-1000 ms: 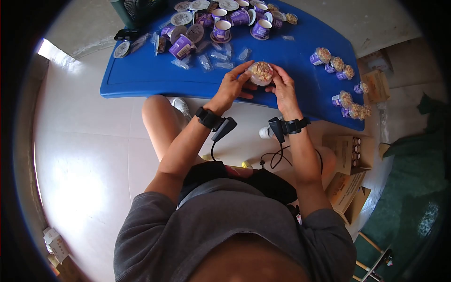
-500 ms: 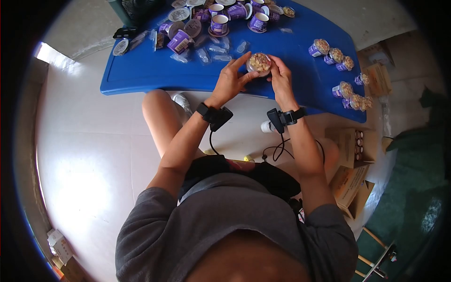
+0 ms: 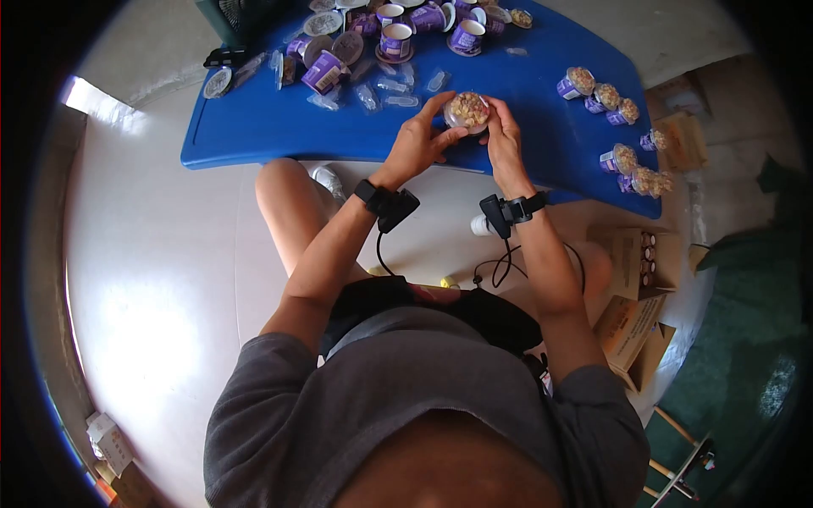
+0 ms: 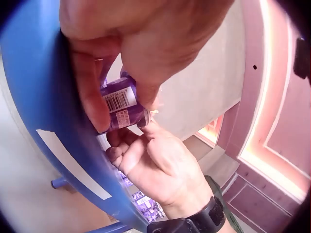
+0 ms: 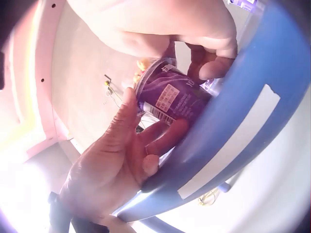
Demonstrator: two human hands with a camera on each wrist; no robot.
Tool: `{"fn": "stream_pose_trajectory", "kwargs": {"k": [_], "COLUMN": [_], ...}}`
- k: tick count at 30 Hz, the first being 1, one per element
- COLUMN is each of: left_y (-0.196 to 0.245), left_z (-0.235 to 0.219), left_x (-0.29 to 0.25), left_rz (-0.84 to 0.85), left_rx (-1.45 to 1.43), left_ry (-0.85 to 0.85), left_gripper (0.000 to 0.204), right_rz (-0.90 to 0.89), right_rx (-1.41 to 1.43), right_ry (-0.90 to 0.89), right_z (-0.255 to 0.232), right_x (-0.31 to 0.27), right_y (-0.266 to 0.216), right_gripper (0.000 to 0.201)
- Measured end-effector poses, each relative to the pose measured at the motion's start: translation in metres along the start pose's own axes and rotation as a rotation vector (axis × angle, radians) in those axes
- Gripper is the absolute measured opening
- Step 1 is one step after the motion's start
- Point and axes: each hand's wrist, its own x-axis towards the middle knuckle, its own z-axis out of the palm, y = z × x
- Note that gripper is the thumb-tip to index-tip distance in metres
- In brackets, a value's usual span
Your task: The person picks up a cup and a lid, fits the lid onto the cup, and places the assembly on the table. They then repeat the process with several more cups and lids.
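Note:
A purple cup (image 3: 468, 111) with a clear domed lid over cereal sits between both hands above the blue table (image 3: 271, 135). My left hand (image 3: 423, 135) grips its left side, fingers curled over the lid's rim. On the other side my right hand (image 3: 504, 135) holds the cup with thumb and fingers. In the left wrist view the left hand (image 4: 131, 53) pinches the cup (image 4: 121, 104) by its barcode label, the right hand (image 4: 160, 165) below it. The right wrist view shows the right hand (image 5: 194, 29) on the cup (image 5: 172, 97), with left hand (image 5: 116, 160) fingers along its side.
Several open purple cups (image 3: 394, 38), loose lids and clear packets (image 3: 398, 85) crowd the table's far side. Filled, lidded cups (image 3: 603, 95) stand along the right edge. Cardboard boxes (image 3: 631, 271) lie on the floor at right, and a small bottle (image 3: 480, 224) under the table edge.
Both hands and the cup have shifted slightly farther over the table. The left forefinger, straight half a second ago, is curled back onto the lid.

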Motion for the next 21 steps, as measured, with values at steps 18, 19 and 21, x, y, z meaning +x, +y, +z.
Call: {"fn": "stream_pose_trajectory", "kwargs": {"k": [18,19,21], "left_y": [0.000,0.001,0.002], "left_z": [-0.021,-0.022,-0.022], "left_x": [0.003,0.004,0.005], "left_rz": [-0.004,-0.006,-0.018], "left_rx": [-0.002,0.012,0.025], "left_ry": [-0.075,-0.082,-0.082], "left_gripper": [0.059,0.060,0.061], "right_rz": [-0.241,-0.251,-0.225], "right_rx": [0.007,-0.026,-0.024], "right_ry": [-0.172,-0.162,-0.167], "right_z": [-0.011,-0.012,-0.013], "right_x": [-0.006,-0.005,-0.006], "right_y": [0.011,0.010,0.008], "right_gripper": [0.057,0.056,0.057]}}
